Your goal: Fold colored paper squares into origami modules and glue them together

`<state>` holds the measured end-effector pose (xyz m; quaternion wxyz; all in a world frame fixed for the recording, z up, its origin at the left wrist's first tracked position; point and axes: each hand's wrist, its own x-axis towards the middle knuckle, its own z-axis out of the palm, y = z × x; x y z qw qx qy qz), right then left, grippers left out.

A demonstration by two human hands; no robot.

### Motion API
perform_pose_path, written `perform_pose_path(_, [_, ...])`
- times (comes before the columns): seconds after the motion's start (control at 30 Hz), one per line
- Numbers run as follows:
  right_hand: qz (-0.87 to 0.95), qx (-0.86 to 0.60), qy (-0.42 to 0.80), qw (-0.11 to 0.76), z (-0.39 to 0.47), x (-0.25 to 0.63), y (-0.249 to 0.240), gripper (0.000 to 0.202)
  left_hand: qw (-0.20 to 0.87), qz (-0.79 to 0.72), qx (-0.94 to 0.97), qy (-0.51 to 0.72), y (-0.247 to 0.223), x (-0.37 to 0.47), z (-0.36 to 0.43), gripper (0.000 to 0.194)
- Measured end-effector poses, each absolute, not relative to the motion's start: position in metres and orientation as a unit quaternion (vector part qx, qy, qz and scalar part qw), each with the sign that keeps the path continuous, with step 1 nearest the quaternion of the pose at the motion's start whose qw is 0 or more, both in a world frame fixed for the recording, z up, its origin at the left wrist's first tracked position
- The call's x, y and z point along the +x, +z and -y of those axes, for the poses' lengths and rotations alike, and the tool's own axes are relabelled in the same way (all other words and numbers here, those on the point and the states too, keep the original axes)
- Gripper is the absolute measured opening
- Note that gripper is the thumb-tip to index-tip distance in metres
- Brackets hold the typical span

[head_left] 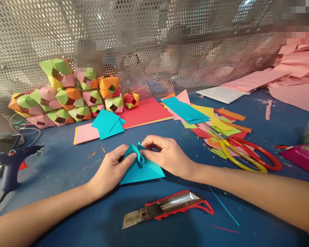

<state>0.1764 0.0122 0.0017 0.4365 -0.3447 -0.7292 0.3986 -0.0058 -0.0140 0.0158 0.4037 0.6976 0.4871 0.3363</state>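
Both of my hands hold a partly folded blue paper (144,171) above the dark blue table (74,181). My left hand (110,169) pinches its left side, with the thumb on top. On the right side, my right hand (168,156) is closed on the paper near its top edge, fingers curled. A curled fold stands up between the two thumbs. In front of the hands lies a red-handled utility knife (167,206) with its blade pointing left. More blue sheets (109,123) rest on pink paper (86,133) just beyond the hands.
Folded paper balls (69,97) are piled at back left beside a red sheet (146,111). A glue gun (11,168) stands left. Paper scraps (221,125), scissors (247,154) and a magenta object (302,157) are right. Pink papers (298,68) lie back right, before perforated metal (144,20).
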Motion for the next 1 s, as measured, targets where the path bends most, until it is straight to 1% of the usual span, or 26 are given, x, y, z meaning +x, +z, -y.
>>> perform_pose_path(0.27, [0.690,-0.348,0.476,0.419,-0.016,0.175,0.003,0.018,0.425,-0.480,0.700,0.315,0.017,-0.005,0.014,0.023])
perform_pose_path(0.43, [0.696,-0.344,0.479,0.411,-0.016,0.175,0.002,0.015,0.425,-0.484,0.693,0.323,0.014,-0.005,0.014,0.024])
perform_pose_path(0.67, [0.740,-0.327,0.425,0.406,-0.009,0.178,0.008,0.021,0.439,-0.493,0.659,0.360,0.015,-0.004,0.013,0.025])
perform_pose_path(0.9, [0.794,-0.323,0.293,0.424,-0.006,0.176,0.005,0.005,0.473,-0.489,0.633,0.370,0.014,-0.004,0.013,0.023])
perform_pose_path(1.0, [0.789,-0.334,0.287,0.429,-0.008,0.176,0.004,0.009,0.472,-0.491,0.633,0.368,0.013,-0.005,0.012,0.022])
